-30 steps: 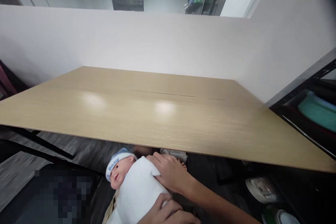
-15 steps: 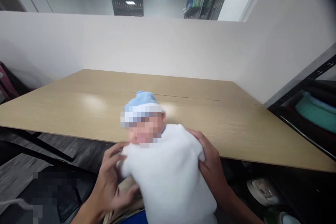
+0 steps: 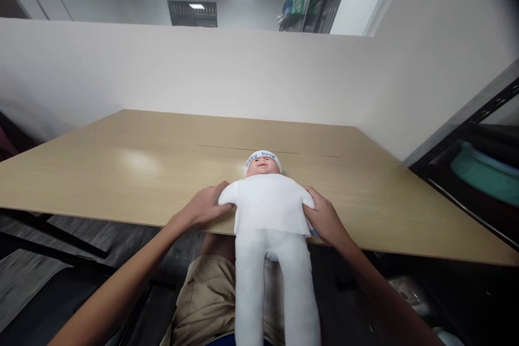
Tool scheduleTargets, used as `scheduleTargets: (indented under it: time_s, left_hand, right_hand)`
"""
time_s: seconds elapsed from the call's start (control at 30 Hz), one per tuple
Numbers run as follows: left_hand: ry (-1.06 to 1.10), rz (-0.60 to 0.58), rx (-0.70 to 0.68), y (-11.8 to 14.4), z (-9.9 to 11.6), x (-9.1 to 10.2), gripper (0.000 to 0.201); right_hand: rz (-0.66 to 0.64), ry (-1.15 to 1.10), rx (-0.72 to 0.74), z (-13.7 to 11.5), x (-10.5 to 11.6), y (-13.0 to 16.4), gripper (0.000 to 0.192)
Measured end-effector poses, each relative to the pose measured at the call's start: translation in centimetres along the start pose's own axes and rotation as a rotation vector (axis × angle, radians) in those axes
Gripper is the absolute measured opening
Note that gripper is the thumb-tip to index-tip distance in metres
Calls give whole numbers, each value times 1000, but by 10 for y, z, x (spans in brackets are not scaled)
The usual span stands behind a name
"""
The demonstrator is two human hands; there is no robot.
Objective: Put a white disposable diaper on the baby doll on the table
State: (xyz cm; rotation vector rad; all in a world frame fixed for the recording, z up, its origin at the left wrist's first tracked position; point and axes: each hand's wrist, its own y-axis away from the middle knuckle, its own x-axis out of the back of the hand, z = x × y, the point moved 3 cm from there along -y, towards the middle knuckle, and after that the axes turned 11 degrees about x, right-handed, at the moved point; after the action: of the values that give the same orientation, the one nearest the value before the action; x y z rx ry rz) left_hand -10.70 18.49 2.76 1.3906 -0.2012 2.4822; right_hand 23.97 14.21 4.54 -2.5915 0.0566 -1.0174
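Observation:
A baby doll (image 3: pixel 270 203) in a white short-sleeved top and white leggings lies face up, its head and upper body on the table's near edge. Its legs hang off the edge toward my lap. Round its head is a white hat band with blue lettering (image 3: pixel 263 155). My left hand (image 3: pixel 208 205) is closed round the doll's sleeve and arm on the left side. On the opposite side, my right hand (image 3: pixel 322 216) grips the other sleeve. The fingers of both hands are partly hidden under the doll.
The light wooden table (image 3: pixel 162 167) reaches back to a white half wall (image 3: pixel 223 70) with glass above. At right, a black metal shelf holds a teal basin (image 3: pixel 484 173). A black chair (image 3: pixel 44 303) stands at lower left, below the table's front edge.
The doll has moved forward and down from an upright, tilted pose near me onto the table's edge. My left hand has closed round its arm; both hands moved forward with it.

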Motion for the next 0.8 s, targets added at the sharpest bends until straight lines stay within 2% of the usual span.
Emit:
scheduleTargets:
  time_s: [0.13,0.3,0.47,0.6,0.7,0.8]
  left_hand:
    - [-25,-50,30,-15,-9,0,41]
    - [-68,-56,11,-17,-12,0,44]
    - [-68,18,16,-1,-24,3,51]
    - [-15,118,33,6,-45,6,55]
    - [-9,129,29,-4,-60,8,50]
    - [-19,146,4,-30,-73,11,50]
  right_hand:
    - [-228,281,204,8,9,-6,30]
    - [-336,408,237,23,22,-7,32]
    - [-313,322,225,55,41,-5,28]
    - [-256,258,201,75,42,-5,27]
    - [-241,233,190,82,35,-14,30]
    - [-230,252,194,90,27,-33,31]
